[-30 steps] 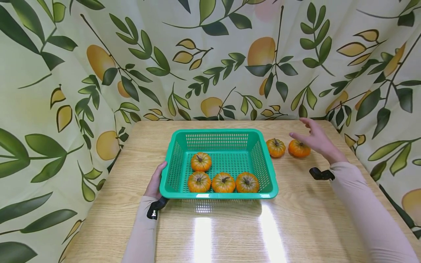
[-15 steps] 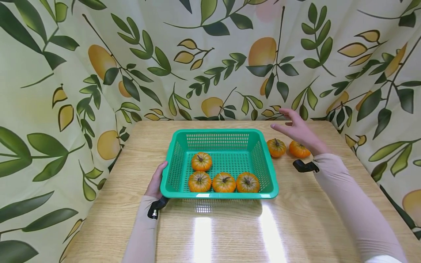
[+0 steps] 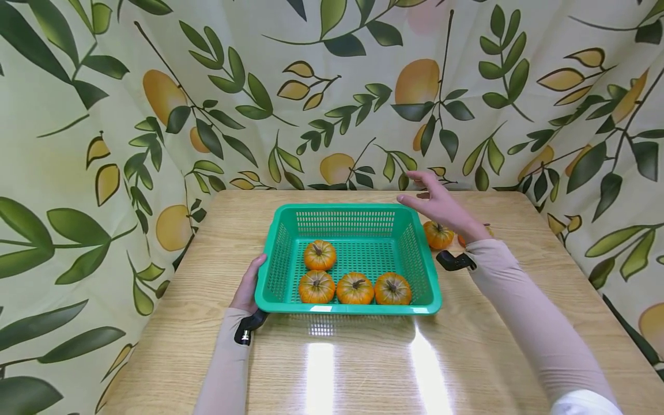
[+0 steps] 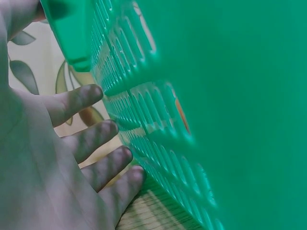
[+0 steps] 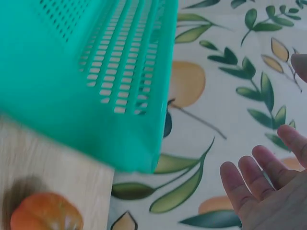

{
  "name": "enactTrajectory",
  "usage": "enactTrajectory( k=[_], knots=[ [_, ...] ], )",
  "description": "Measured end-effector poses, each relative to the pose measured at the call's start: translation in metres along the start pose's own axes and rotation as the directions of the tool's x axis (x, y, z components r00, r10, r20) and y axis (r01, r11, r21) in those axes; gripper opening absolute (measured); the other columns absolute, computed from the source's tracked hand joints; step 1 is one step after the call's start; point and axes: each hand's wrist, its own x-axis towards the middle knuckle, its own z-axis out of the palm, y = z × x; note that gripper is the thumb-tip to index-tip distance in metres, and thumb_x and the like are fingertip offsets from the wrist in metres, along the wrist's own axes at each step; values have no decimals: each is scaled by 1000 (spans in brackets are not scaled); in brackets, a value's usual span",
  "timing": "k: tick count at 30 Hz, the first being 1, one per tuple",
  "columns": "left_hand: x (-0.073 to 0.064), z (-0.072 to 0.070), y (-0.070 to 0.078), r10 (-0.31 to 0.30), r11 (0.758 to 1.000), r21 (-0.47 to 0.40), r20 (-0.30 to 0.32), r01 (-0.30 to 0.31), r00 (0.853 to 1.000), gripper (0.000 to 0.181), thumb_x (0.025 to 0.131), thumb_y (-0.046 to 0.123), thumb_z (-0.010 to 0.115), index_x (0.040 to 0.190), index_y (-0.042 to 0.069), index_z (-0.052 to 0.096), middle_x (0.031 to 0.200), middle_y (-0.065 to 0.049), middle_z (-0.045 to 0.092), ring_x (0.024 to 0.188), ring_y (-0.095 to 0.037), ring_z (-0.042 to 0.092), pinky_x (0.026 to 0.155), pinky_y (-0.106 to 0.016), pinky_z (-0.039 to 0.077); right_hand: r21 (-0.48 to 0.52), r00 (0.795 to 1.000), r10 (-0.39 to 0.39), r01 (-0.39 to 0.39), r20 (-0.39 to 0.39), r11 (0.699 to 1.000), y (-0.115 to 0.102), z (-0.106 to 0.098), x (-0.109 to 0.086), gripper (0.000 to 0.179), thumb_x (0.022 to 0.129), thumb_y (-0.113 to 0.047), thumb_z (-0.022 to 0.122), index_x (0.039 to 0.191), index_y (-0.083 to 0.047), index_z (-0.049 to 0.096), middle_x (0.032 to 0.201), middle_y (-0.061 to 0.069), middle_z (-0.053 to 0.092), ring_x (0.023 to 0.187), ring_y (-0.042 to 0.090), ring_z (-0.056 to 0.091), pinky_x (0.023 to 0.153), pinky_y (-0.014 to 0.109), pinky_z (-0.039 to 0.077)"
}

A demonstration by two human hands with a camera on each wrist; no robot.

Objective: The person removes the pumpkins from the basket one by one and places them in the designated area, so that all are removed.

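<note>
A green plastic basket [image 3: 349, 309] with slotted walls stands mid-table and holds several small orange pumpkins [image 3: 316, 287]. At its left side is my left hand [image 3: 246, 288]; in the left wrist view its straight fingers [image 4: 108, 167] touch the outer wall, with the thumb up by the rim. My right hand [image 3: 441, 204] is raised near the basket's back right corner, fingers spread and holding nothing. Below it, a pumpkin [image 3: 438, 235] sits on the table just outside the basket's right wall. Another pumpkin [image 3: 461, 241] beside it is mostly hidden by my right wrist.
The wooden table [image 3: 358, 369] reaches back to a leaf-and-fruit patterned curtain [image 3: 337, 86], which also hangs along both sides. Two bright light reflections lie on the tabletop in front of the basket.
My right hand has moved left, from above the rightmost pumpkin to near the basket's back right corner. My left hand, the basket and the pumpkins have stayed put.
</note>
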Motion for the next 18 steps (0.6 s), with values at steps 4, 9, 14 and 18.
enactTrajectory(
  k=[4,9,14,18],
  knots=[
    [0,0,0,1,1000,-7,-2,-1,1000,64,103,52,33,155,15,33,131,-2,61,115,-17,60,99,-37,50,23,1000,-11,11,15,1000,-9,10,6,75,97,-44,66,158,-19,29,162,7,30,145,31,31,119,56,30],
    [-2,1,0,-6,1000,-8,-9,6,1000,65,103,53,33,156,16,32,134,-4,59,116,-18,59,100,-38,49,34,999,-21,20,33,999,-20,21,15,75,96,-44,67,157,-21,30,160,9,30,142,33,34,115,57,35],
    [-2,1,1,-10,1000,-10,-11,10,1000,65,103,54,33,156,16,32,134,-4,58,115,-18,59,99,-38,50,46,998,-53,51,46,998,-30,33,25,73,95,-45,68,156,-23,33,161,4,31,143,32,37,112,56,40],
    [-1,1,1,-5,1000,-2,-5,5,1000,65,103,54,33,156,16,32,133,-3,59,115,-17,59,99,-37,50,83,996,-56,51,71,995,-38,43,31,72,95,-47,68,155,-28,34,160,3,32,142,32,38,110,56,42]
  ],
)
